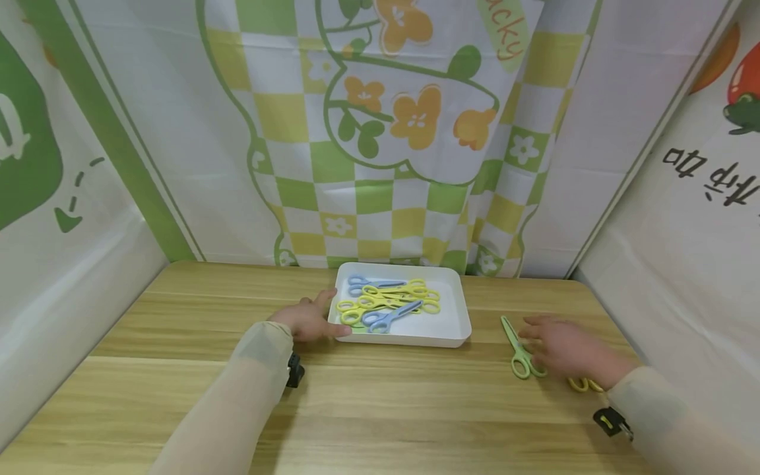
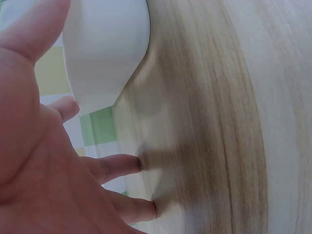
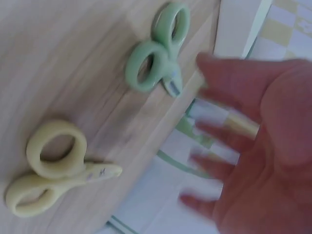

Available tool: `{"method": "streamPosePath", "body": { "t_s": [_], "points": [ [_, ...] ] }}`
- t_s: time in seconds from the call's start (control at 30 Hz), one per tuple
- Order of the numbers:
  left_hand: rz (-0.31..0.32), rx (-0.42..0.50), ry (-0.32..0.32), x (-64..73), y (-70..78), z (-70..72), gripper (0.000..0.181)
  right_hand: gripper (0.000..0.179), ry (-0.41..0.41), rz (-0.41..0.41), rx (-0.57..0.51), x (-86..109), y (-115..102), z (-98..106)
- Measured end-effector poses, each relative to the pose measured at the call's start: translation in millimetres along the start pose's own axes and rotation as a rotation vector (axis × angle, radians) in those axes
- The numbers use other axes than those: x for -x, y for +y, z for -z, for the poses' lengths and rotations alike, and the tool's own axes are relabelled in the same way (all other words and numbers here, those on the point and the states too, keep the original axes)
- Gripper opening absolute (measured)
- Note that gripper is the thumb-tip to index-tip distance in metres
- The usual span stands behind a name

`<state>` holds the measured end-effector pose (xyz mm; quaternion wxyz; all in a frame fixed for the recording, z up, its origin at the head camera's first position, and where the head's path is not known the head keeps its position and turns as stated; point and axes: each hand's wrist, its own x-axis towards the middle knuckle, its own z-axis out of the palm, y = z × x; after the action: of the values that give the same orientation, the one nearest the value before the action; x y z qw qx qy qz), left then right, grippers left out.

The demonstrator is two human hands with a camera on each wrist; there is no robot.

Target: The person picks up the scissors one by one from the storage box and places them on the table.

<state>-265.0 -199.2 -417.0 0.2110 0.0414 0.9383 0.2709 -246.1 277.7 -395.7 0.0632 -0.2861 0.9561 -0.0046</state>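
Note:
A white tray stands at the back middle of the table, with several yellow scissors and blue scissors piled inside and a bit of green at its front left. My left hand is at the tray's left end, thumb at the front rim and fingers spread along the side. On the right, my right hand hovers, fingers extended and blurred, over green scissors. Yellow scissors lie nearer me, mostly hidden under that hand in the head view. Nothing shows in the right palm.
The wooden table is bounded by a checked, flowered curtain behind and printed cloth walls on both sides. A dark wrist device is strapped below the left hand, another below the right.

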Motion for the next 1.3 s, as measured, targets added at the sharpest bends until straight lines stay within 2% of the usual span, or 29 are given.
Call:
{"method": "streamPosePath", "body": {
  "t_s": [0.07,0.13,0.37,0.57,0.83,1.07,1.3],
  "points": [
    [0.001,-0.001,0.002,-0.4,-0.7,0.3,0.104,0.043,0.001,0.109,-0.007,-1.8,2.1,-0.3],
    [-0.001,-0.002,0.003,-1.2,-1.4,0.5,0.104,0.044,-0.010,0.123,-0.065,-2.6,3.1,-0.4],
    [-0.003,0.009,-0.006,-1.1,-2.6,0.4,0.105,0.039,-0.051,0.177,-0.030,-5.0,11.4,-9.0],
    [-0.009,0.011,-0.010,-0.4,-3.7,0.7,0.105,0.035,-0.030,0.175,0.005,-2.3,18.1,-13.9],
    [0.006,0.005,-0.016,-0.2,-3.9,1.3,0.107,0.030,-0.047,0.164,-0.029,6.7,17.6,-7.9],
    [0.007,0.012,-0.018,-4.0,-2.7,0.0,0.106,0.021,0.009,0.176,-0.032,14.8,21.7,-13.6],
    [0.003,0.011,-0.012,-0.4,-0.5,0.8,0.104,0.021,-0.012,0.128,-0.053,17.3,23.9,-14.8]
  ]
}}
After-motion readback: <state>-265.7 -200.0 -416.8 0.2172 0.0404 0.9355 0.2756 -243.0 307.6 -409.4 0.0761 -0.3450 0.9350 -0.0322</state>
